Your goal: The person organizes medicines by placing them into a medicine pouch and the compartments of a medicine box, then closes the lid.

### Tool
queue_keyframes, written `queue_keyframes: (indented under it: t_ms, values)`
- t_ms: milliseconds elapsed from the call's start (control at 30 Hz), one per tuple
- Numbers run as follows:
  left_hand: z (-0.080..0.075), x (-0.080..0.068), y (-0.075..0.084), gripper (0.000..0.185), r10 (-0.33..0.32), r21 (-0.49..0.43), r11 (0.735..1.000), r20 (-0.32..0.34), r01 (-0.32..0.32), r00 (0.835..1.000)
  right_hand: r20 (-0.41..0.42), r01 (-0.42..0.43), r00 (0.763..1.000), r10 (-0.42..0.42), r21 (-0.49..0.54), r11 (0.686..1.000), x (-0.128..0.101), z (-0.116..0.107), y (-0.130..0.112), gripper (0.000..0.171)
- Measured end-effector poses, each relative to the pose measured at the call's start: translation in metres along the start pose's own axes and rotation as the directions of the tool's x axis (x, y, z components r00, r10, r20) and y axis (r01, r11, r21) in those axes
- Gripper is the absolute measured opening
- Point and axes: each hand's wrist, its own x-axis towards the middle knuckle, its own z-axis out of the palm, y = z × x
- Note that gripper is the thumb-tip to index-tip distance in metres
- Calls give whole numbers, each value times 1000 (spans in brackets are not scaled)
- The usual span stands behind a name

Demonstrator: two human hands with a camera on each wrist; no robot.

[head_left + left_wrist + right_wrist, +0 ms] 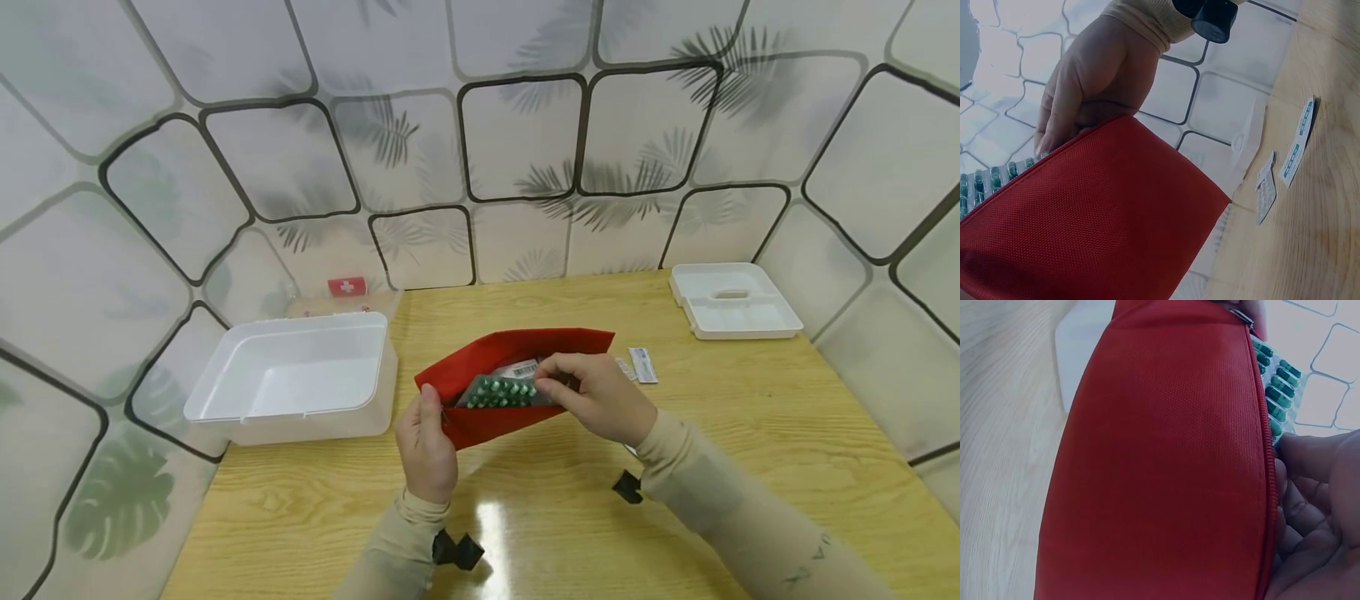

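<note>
A red zip pouch (525, 417) is held open just above the wooden table (570, 517). My left hand (431, 410) grips its left end, thumb on the front face. My right hand (549, 382) pinches a blister pack of green capsules (501, 392) that lies half inside the pouch mouth. A white labelled packet (519, 368) shows behind the pack. In the left wrist view the right hand (1094, 87) sits at the top edge of the pouch (1091, 225). In the right wrist view the capsules (1277, 387) stick out past the zip of the pouch (1166, 462).
An open white plastic box (300, 375) stands to the left, its lid with a red cross label (347, 287) against the wall. A white compartment tray (733, 300) sits at the back right. Small flat sachets (643, 365) lie on the table just right of the pouch.
</note>
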Motion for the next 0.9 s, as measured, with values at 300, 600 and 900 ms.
queue_keyframes:
  t_ms: [300,600,900]
  values:
    - [3,-1,3,37,-3,-11,1000,-8,3,1000,66,145,989,-134,-202,969,0,-3,0,2]
    - [9,-4,3,37,-73,-18,997,39,74,997,-36,138,988,-150,-236,962,-1,18,-8,14]
    - [23,-13,9,44,-254,-226,933,138,280,957,-40,228,968,-247,-267,937,-3,54,-36,20]
